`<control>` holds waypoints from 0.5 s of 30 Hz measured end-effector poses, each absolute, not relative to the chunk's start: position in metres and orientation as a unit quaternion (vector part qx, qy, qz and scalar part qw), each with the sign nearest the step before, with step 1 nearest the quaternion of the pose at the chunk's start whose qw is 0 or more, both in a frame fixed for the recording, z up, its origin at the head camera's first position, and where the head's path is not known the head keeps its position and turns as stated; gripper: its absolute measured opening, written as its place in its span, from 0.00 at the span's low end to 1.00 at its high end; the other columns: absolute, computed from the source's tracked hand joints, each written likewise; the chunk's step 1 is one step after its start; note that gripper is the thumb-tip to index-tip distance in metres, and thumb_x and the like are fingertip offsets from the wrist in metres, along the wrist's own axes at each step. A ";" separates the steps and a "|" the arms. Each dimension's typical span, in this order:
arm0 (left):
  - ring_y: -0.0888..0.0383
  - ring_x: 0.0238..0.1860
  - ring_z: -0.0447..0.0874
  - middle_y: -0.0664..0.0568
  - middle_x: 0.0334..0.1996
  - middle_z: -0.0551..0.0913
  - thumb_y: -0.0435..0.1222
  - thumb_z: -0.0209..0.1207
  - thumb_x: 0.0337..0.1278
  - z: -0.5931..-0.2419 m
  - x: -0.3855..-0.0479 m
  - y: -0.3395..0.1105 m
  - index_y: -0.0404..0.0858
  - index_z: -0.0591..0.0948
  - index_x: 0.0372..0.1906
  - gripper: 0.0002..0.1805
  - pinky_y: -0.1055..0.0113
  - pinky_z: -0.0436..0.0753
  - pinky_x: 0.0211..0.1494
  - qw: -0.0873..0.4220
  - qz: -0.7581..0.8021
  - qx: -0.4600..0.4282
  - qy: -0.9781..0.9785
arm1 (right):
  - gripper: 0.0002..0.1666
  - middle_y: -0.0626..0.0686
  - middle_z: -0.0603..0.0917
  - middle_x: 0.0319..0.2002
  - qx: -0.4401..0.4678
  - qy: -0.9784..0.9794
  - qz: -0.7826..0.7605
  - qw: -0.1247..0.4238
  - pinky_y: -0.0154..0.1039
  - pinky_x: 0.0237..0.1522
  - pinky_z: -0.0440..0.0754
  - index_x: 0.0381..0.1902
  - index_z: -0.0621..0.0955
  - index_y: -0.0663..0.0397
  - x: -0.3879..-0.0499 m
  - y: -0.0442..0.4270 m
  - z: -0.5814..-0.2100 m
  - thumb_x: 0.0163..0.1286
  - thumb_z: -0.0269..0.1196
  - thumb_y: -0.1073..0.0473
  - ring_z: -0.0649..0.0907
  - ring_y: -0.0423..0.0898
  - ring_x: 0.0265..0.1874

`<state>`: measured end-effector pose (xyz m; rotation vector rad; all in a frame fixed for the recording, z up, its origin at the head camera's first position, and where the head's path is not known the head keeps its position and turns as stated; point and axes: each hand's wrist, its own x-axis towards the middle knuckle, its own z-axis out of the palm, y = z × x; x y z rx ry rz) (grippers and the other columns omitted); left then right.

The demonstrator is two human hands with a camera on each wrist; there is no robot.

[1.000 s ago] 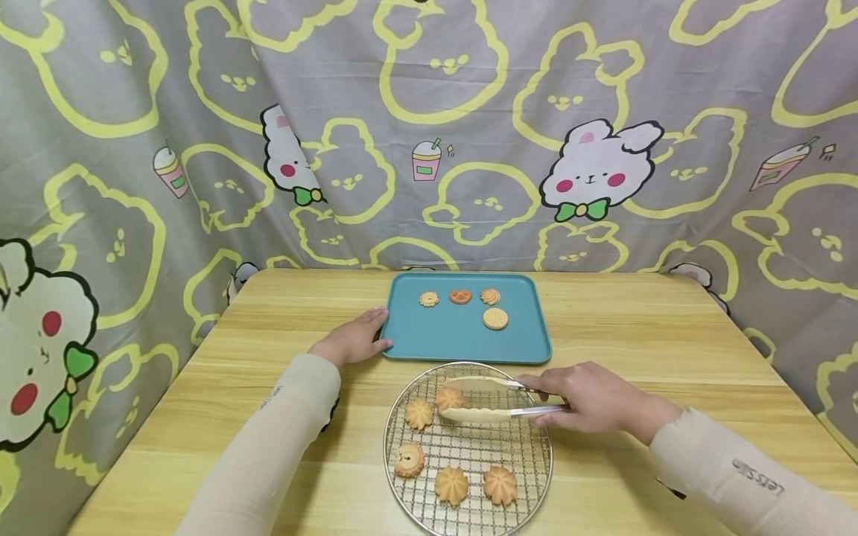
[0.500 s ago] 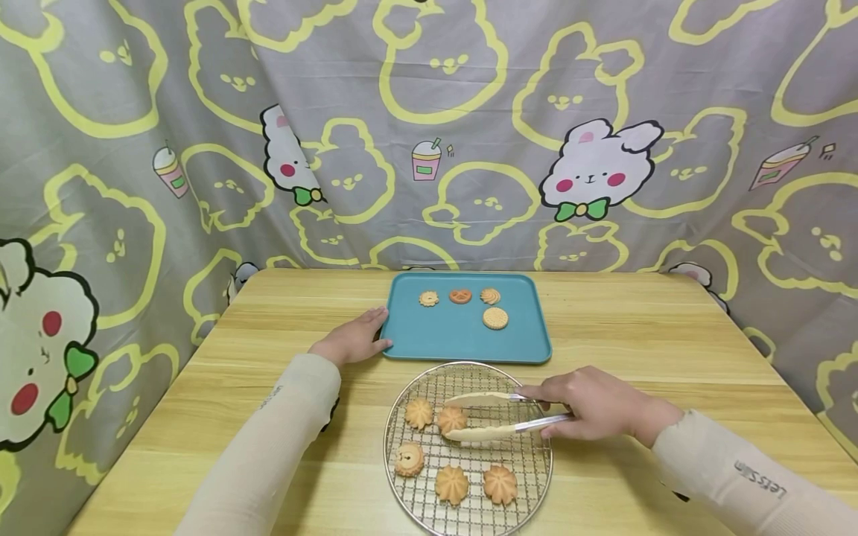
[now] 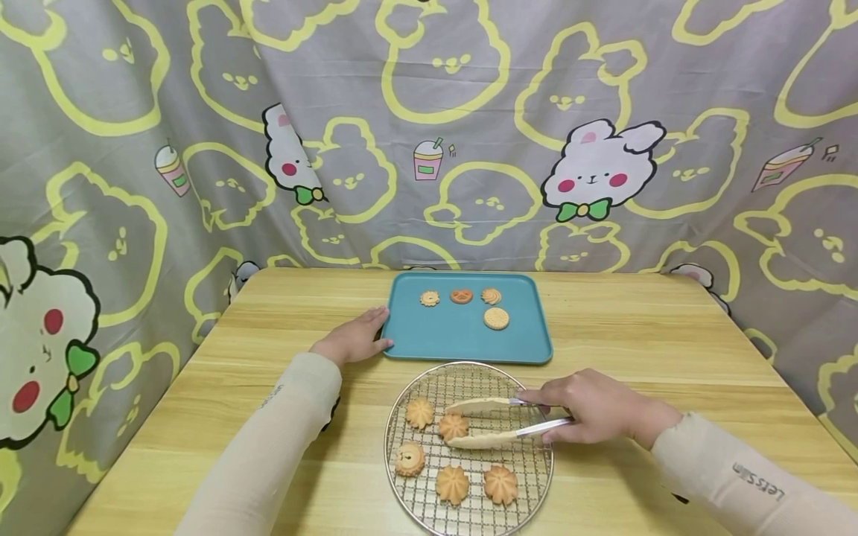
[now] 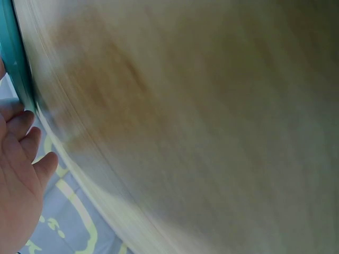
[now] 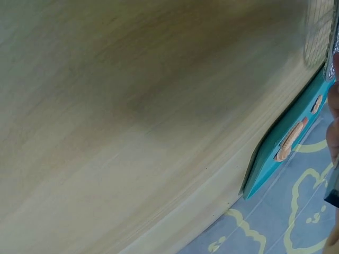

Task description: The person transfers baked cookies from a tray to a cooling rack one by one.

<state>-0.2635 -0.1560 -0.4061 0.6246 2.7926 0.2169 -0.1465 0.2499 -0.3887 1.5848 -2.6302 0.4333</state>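
My right hand (image 3: 599, 408) grips a pair of tongs (image 3: 536, 429) with metal arms and cream, scalloped ends. The tong ends stand apart, one on each side of a flower-shaped cookie (image 3: 453, 426) on the round wire rack (image 3: 492, 447); whether they touch it I cannot tell. In the right wrist view only a strip of the right hand (image 5: 333, 116) shows at the edge. My left hand (image 3: 354, 337) touches the left edge of a blue-green tray (image 3: 436, 335), its fingers fairly straight. The left wrist view shows this hand (image 4: 21, 169) beside the tray's edge.
Around the rack lie a flower cookie (image 3: 419, 413), a bear-faced cookie (image 3: 410, 459) and two more flower cookies (image 3: 452, 485) near the front. Several cookies, including a round one (image 3: 496, 318), lie on the tray. Behind the wooden table (image 3: 643, 327) hangs a patterned curtain (image 3: 469, 149).
The right hand and tongs have come slightly toward the near side. The flower cookie between the tong ends has shifted the same way on the rack. My left hand has stayed put.
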 end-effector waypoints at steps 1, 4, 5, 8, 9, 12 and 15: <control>0.48 0.74 0.42 0.45 0.75 0.46 0.52 0.47 0.70 -0.406 -0.263 -0.156 0.35 0.47 0.75 0.40 0.53 0.52 0.72 0.135 0.075 0.215 0.964 | 0.35 0.36 0.82 0.34 0.511 -0.848 0.139 0.020 0.23 0.22 0.67 0.61 0.77 0.54 -0.146 0.250 -0.389 0.60 0.68 0.43 0.63 0.27 0.17; 0.48 0.74 0.42 0.44 0.75 0.46 0.52 0.47 0.70 -0.406 -0.263 -0.156 0.35 0.47 0.75 0.40 0.53 0.52 0.72 0.135 0.073 0.215 0.964 | 0.35 0.40 0.84 0.37 0.510 -0.850 0.134 0.019 0.23 0.22 0.68 0.61 0.77 0.54 -0.146 0.250 -0.390 0.60 0.67 0.43 0.63 0.27 0.17; 0.48 0.74 0.42 0.44 0.75 0.46 0.52 0.47 0.70 -0.406 -0.264 -0.156 0.35 0.47 0.75 0.40 0.53 0.52 0.72 0.135 0.073 0.215 0.964 | 0.35 0.41 0.84 0.39 0.509 -0.851 0.132 0.019 0.24 0.22 0.69 0.61 0.77 0.53 -0.146 0.250 -0.390 0.61 0.67 0.43 0.64 0.27 0.18; 0.48 0.74 0.42 0.44 0.75 0.46 0.52 0.47 0.71 -0.406 -0.263 -0.156 0.35 0.47 0.75 0.40 0.53 0.51 0.72 0.135 0.072 0.215 0.965 | 0.35 0.43 0.85 0.40 0.506 -0.852 0.129 0.019 0.25 0.22 0.70 0.61 0.77 0.53 -0.147 0.250 -0.391 0.61 0.67 0.42 0.65 0.27 0.18; 0.48 0.74 0.42 0.44 0.75 0.46 0.52 0.47 0.71 -0.405 -0.263 -0.156 0.35 0.47 0.75 0.40 0.53 0.51 0.72 0.134 0.072 0.216 0.965 | 0.35 0.41 0.84 0.39 0.505 -0.853 0.128 0.019 0.24 0.21 0.69 0.61 0.77 0.53 -0.147 0.250 -0.391 0.60 0.67 0.42 0.64 0.27 0.18; 0.47 0.74 0.42 0.44 0.75 0.46 0.52 0.47 0.71 -0.405 -0.263 -0.156 0.34 0.47 0.75 0.40 0.53 0.51 0.72 0.134 0.072 0.217 0.964 | 0.36 0.37 0.82 0.35 0.503 -0.854 0.130 0.017 0.23 0.20 0.66 0.62 0.77 0.53 -0.146 0.250 -0.390 0.60 0.67 0.41 0.62 0.27 0.17; 0.48 0.74 0.42 0.44 0.75 0.46 0.52 0.47 0.71 -0.405 -0.263 -0.155 0.34 0.47 0.75 0.40 0.54 0.51 0.73 0.135 0.072 0.219 0.964 | 0.37 0.35 0.80 0.33 0.499 -0.856 0.133 0.010 0.23 0.18 0.63 0.62 0.76 0.54 -0.146 0.250 -0.390 0.60 0.67 0.41 0.61 0.27 0.16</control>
